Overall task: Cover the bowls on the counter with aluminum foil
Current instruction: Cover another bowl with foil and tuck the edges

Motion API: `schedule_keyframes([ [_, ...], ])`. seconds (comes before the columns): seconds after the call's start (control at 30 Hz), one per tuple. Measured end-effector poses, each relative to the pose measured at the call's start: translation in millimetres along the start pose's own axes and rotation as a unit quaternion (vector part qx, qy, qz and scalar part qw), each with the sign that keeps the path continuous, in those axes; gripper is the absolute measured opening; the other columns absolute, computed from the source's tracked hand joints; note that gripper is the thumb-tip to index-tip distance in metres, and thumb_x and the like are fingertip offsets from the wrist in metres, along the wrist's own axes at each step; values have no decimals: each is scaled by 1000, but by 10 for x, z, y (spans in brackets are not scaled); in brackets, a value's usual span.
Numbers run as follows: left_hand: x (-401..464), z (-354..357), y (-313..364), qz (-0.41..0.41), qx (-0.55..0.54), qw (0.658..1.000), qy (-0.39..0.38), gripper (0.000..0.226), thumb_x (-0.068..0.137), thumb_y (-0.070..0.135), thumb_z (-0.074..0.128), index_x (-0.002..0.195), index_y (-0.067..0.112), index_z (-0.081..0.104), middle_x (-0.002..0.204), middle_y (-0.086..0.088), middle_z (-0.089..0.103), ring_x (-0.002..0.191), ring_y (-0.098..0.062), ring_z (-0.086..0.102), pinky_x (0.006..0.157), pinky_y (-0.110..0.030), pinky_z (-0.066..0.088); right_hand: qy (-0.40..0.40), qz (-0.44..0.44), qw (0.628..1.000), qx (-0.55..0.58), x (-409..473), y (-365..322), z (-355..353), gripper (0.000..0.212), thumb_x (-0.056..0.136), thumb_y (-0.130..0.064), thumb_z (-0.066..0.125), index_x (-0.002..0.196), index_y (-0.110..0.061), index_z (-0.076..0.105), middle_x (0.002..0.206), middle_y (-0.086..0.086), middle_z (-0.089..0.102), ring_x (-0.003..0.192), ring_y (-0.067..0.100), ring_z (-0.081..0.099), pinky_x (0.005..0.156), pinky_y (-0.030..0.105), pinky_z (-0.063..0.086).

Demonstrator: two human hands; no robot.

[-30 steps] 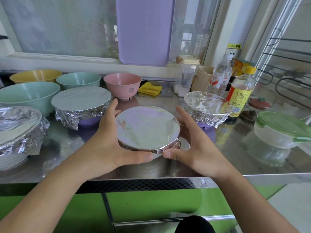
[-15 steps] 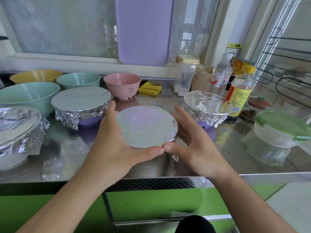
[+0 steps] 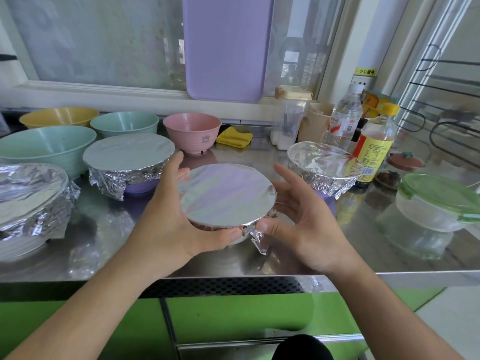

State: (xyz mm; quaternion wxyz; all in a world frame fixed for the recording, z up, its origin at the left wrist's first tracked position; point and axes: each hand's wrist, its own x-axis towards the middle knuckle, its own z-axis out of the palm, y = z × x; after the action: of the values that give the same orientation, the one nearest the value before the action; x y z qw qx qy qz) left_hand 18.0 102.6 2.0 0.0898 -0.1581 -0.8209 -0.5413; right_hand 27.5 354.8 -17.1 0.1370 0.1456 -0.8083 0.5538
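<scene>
- While the small round bowl capped with a smooth sheet of aluminium foil [image 3: 227,194] sits at the middle of the frame, near the front edge of the steel counter [image 3: 363,255], both hands flank it.
- Left hand [image 3: 166,219] curls round the bowl's left side, thumb under the near rim, gripping it.
- Right hand [image 3: 306,224] stands mostly open, fingers spread and apart from the rim, only the thumb tip touching the crimped foil at the near edge.
- Foil looks thin and soft: it should crease at a touch and tear if pulled, so the flat top is best left alone.
- One loose foil tail [image 3: 257,239] juts down at the near rim; pressing it flat against the wall seems the next need.
- Bowl itself appears light and stiff; the safest hold is low on the sides, below the crimp.
- Toward the upper left of the frame, the pink bowl [image 3: 192,132], two mint-green bowls [image 3: 46,146] and the yellow bowl [image 3: 55,118] stand uncovered, so the task is judged partly done.
</scene>
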Motion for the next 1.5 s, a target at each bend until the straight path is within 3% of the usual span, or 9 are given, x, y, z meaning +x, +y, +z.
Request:
schedule_keyframes([
  [0.1, 10, -38, 11, -8, 9, 1000, -18, 162, 29, 66, 93, 160, 50, 0, 159, 25, 28, 141, 17, 31, 107, 0, 24, -1, -7, 1000, -13, -12, 3, 13, 113, 67, -27, 94, 163, -25, 33, 137, -15, 65, 128, 11, 64, 109, 29, 50],
  [0.27, 6, -46, 81, -12, 42, 999, -31, 167, 26, 76, 95, 157, 55, -5, 164, 20, 22, 148, 7, 27, 126, -34, 25, -8, 6, 1000, -23, -23, -57, 28, 119, 64, -38, 99, 162, -29, 32, 136, -17, 63, 126, 8, 63, 105, 24, 50],
  [0.43, -12, -32, 126, -10, 53, 998, -22, 165, 28, 77, 91, 161, 50, -3, 162, 21, 24, 146, 8, 29, 113, -17, 25, 10, 11, 998, -62, -39, -124, 137, 123, 65, -33, 101, 163, -31, 28, 137, -22, 58, 127, 0, 58, 109, 24, 49],
  [0.6, -17, -17, 156, 5, 78, 997, -21, 162, 32, 77, 92, 161, 48, -2, 154, 28, 24, 131, 27, 27, 105, -3, 26, 14, 8, 997, -80, -113, -176, 232, 138, 52, -82, 87, 164, -36, 21, 146, -19, 51, 140, 7, 50, 117, 39, 45],
  [0.7, -15, -29, 163, -1, 106, 994, -17, 163, 29, 82, 89, 159, 51, -5, 164, 22, 22, 144, 10, 27, 121, -24, 27, 22, 12, 995, -101, -124, -163, 268, 139, 51, -91, 79, 164, -39, 18, 152, -16, 46, 148, 10, 41, 121, 44, 39],
  [0.77, -19, -29, 169, -1, 121, 993, -15, 165, 27, 85, 87, 159, 51, -6, 166, 19, 21, 150, -2, 26, 125, -37, 28, 23, 17, 994, -104, -120, -161, 276, 139, 51, -89, 81, 164, -40, 16, 154, -15, 46, 148, 10, 41, 121, 44, 39],
  [0.93, -40, 8, 160, 16, 161, 987, 5, 162, 37, 73, 94, 161, 46, -7, 166, 20, 20, 148, 0, 26, 112, -25, 28, 23, 20, 994, -106, -143, -152, 314, 131, 62, -61, 90, 164, -44, 10, 159, -13, 43, 148, 9, 42, 121, 44, 40],
  [1.23, -23, 23, 118, 49, 146, 988, 13, 153, 41, 66, 99, 160, 49, 5, 155, 22, 32, 138, 12, 30, 105, -19, 30, -13, 17, 999, -31, -189, -204, 154, 116, 76, -62, 83, 167, -34, 16, 151, -16, 52, 143, 3, 47, 121, 38, 40],
  [1.5, 8, -3, 78, 56, 116, 992, -4, 151, 39, 58, 98, 162, 45, 10, 140, 31, 34, 123, 35, 24, 93, 10, 21, 38, 26, 998, -40, -148, -105, 174, 113, 67, -37, 94, 162, -32, 33, 132, -17, 65, 129, 1, 61, 112, 28, 47],
])
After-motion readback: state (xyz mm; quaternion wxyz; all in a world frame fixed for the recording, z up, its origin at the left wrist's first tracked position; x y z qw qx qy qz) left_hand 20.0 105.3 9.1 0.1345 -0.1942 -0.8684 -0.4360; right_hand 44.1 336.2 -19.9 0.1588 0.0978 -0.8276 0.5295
